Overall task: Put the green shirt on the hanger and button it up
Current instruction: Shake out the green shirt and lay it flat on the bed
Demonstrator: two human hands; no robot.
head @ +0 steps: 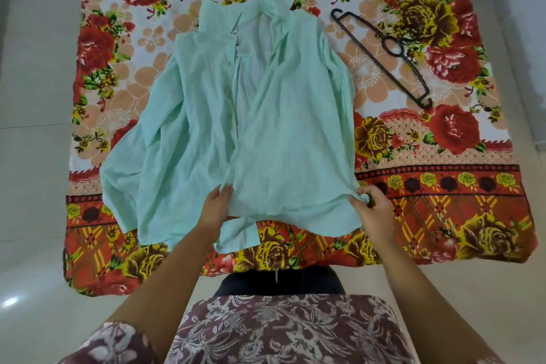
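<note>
The pale green shirt (266, 127) lies spread on a flowered cloth, collar away from me, front open and unbuttoned. Its sleeves are folded in along the sides. My left hand (215, 207) grips the front panel's edge near the hem. My right hand (372, 210) pinches the hem's right corner. A black plastic hanger (387, 56) lies flat on the cloth to the right of the shirt's shoulder, apart from the shirt and both hands.
The flowered cloth (443, 201) covers the floor in front of me, with pale tiled floor (32, 156) around it on the left and right. My own patterned clothing fills the bottom of the view.
</note>
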